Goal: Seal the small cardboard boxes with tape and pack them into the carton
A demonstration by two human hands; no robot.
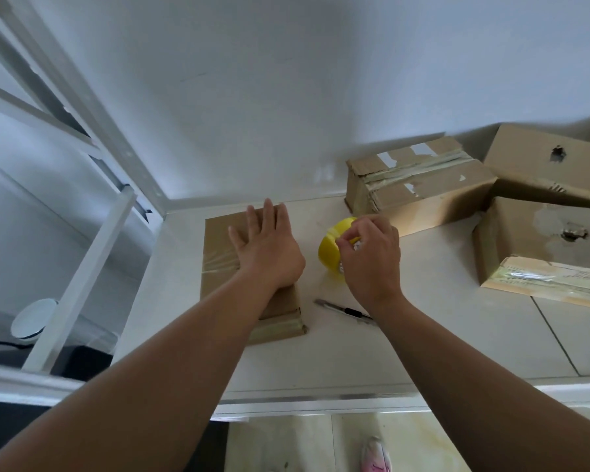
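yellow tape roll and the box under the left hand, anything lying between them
Nothing: the head view shows bare white tabletop between the yellow tape roll and the box under the left hand.

Small box, centre-left of frame: plain brown cardboard w/ glossy clear tape strips. Tape roll, centre: bright yellow. Cutter, below it: grey blade, black body. Boxes at upper right & right edge: brown w/ pale yellowish tape bands, white torn-label patches, dark puncture holes. Counter: off-white, thin dark seam lines. Wall, top: pale grey-white. Frame, left: white. Floor, bottom: cream, marbled; shoe pink & white.
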